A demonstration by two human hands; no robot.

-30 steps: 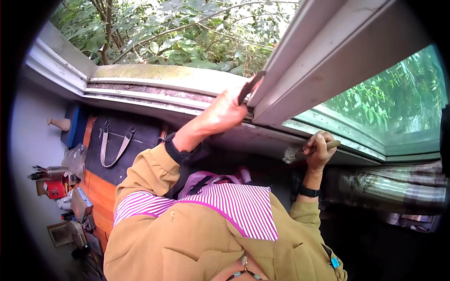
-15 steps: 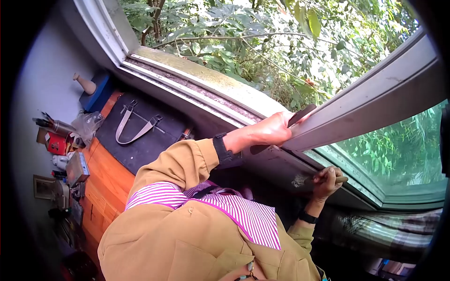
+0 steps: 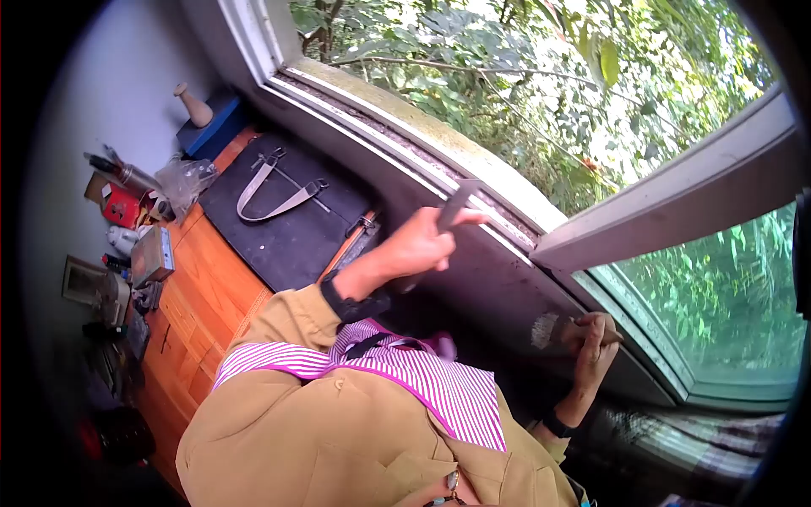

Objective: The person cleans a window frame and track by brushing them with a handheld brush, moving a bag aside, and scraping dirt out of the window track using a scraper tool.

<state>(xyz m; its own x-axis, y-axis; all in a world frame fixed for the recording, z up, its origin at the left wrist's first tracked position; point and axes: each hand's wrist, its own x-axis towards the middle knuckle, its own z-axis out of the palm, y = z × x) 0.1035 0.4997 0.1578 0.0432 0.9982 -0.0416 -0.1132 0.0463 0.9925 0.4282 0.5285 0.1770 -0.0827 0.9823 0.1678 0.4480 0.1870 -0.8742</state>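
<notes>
My left hand (image 3: 414,245) is closed around a dark, flat-bladed tool (image 3: 457,205). Its flat end points up toward the window track (image 3: 405,160), with one finger stretched out beside it; the lower end is partly hidden by the hand. At the right, my right hand (image 3: 594,342) grips a brush (image 3: 545,330) by its handle, pale bristles pointing left. This hand is beside the wall below the sill, close to the lower edge of the window with green-tinted glass (image 3: 718,304).
A sliding window sash (image 3: 676,186) stands partway along the track, with foliage outside. To the left, a wooden desk (image 3: 215,279) carries a dark bag (image 3: 279,228), a blue box (image 3: 211,127), a plastic bag (image 3: 187,182) and small items. A checked cloth (image 3: 676,439) hangs lower right.
My left hand has moved left, away from the sash, with the dark tool still in it. My right hand keeps the brush with a small shift. The whole view has turned slightly.
</notes>
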